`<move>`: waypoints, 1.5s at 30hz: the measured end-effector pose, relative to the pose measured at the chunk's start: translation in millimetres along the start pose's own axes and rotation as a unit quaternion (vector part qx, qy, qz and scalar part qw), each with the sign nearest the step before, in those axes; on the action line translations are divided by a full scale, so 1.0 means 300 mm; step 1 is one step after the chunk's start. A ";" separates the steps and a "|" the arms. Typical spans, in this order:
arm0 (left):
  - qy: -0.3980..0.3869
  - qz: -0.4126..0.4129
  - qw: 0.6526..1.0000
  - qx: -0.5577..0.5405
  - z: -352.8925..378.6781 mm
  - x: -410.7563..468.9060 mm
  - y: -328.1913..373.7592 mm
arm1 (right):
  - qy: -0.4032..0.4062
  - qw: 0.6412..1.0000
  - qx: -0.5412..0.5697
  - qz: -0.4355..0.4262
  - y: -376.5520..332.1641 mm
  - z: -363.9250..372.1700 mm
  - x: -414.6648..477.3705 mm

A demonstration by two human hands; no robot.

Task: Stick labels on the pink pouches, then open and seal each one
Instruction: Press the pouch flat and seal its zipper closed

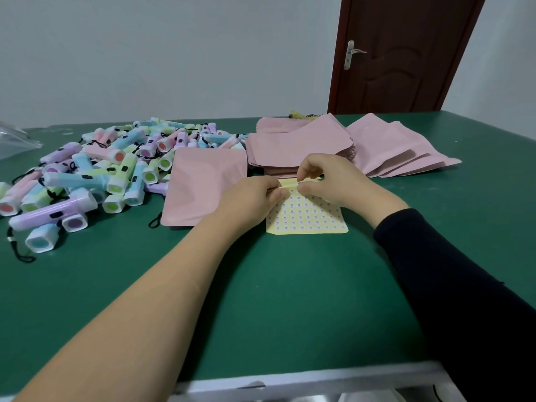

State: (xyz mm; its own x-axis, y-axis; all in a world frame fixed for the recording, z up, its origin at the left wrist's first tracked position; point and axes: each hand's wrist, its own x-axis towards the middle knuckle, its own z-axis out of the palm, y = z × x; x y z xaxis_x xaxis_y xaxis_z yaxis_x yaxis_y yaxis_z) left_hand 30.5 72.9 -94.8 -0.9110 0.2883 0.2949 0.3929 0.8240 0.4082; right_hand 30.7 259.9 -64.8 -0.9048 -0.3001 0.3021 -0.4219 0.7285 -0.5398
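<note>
Left hand, right hand: fingers pinch label sheet top edge (folded back).

A: Surface?
B: Green table, flat top; pale metal edge along the near side.
A: Left portion?
B: Heap of pastel torches in pink, blue, green and lilac; black cords trail onto the green; clear plastic bag at the far left, partly out of view.
A: Centre?
B: Single pink pouch lying flat, touching the heap's right side; just beside it a yellow label sheet, far edge curled up off the top; behind the sheet, a stack of pink pouches.
A: Right?
B: Fanned pouches, overlapping, just beside the stack.
</note>
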 end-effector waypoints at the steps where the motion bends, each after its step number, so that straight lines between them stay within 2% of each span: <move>1: 0.001 0.001 1.000 -0.003 0.000 -0.001 0.001 | 0.001 1.000 -0.004 0.001 -0.003 0.001 0.000; 17: 0.000 0.007 1.000 0.004 0.005 0.000 0.004 | -0.006 0.999 0.000 0.035 -0.013 -0.003 0.000; 24: -0.030 -0.011 0.999 0.008 -0.016 -0.006 0.022 | 0.061 0.996 0.063 0.021 -0.028 0.001 0.004; 26: 0.026 -0.049 0.998 -0.004 -0.058 -0.004 0.010 | 0.059 0.995 0.079 0.027 -0.034 0.020 0.002; 29: 0.197 -0.167 0.966 -0.009 -0.152 0.003 -0.074 | 0.036 0.995 0.086 0.031 -0.056 0.062 0.000; 30: 0.215 -0.215 0.953 -0.002 -0.181 0.000 -0.115 | 0.031 0.995 0.092 0.031 -0.070 0.074 0.007; 32: 0.194 -0.307 0.932 -0.002 -0.219 -0.017 -0.188 | 0.025 0.992 0.116 0.038 -0.111 0.093 0.036; 35: 0.149 -0.354 0.919 -0.088 -0.235 -0.035 -0.246 | 0.008 0.978 0.197 0.067 -0.179 0.124 0.098; 37: 0.148 -0.334 0.919 -0.147 -0.244 -0.038 -0.260 | -0.018 0.962 0.256 0.096 -0.214 0.157 0.124; 41: 0.157 -0.297 0.904 -0.263 -0.287 -0.058 -0.254 | -0.030 0.955 0.270 0.121 -0.244 0.208 0.134; 45: 0.095 -0.217 0.871 -0.430 -0.337 -0.082 -0.245 | 0.007 0.937 0.324 0.132 -0.244 0.188 0.126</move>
State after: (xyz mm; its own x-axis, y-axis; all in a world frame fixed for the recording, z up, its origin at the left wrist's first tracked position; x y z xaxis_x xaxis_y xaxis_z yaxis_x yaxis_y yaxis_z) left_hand 36.8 -44.0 -44.6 -0.9922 -0.1114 0.0558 0.0398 0.1409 0.9892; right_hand 24.1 160.6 -58.0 -0.9835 -0.1513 0.0993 -0.1349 0.2471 -0.9595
